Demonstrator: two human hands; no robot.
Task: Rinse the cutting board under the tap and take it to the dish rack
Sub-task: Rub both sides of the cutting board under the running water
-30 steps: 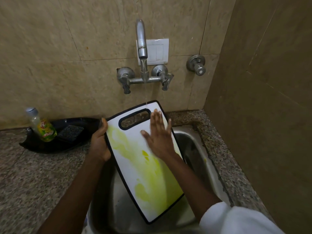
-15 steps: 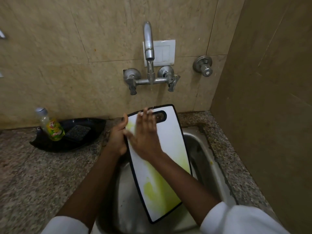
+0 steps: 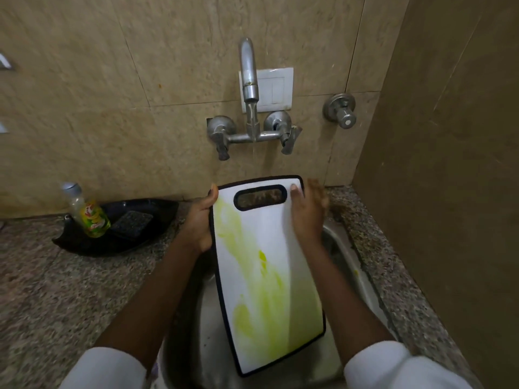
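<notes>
Board (image 3: 264, 273) tilted over sink (image 3: 341, 249), handle end far, under tap (image 3: 248, 71). Left hand (image 3: 198, 223) grips left edge, right hand (image 3: 307, 213) grips right edge near far corner. Water runs. Green stain remains: better keep slope steep, let stream hit far end, drain into sink

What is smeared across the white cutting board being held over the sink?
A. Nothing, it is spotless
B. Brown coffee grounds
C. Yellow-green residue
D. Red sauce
C. The cutting board, gripped by the left hand and right hand over the sink, carries yellow-green streaks running down its white face.
</notes>
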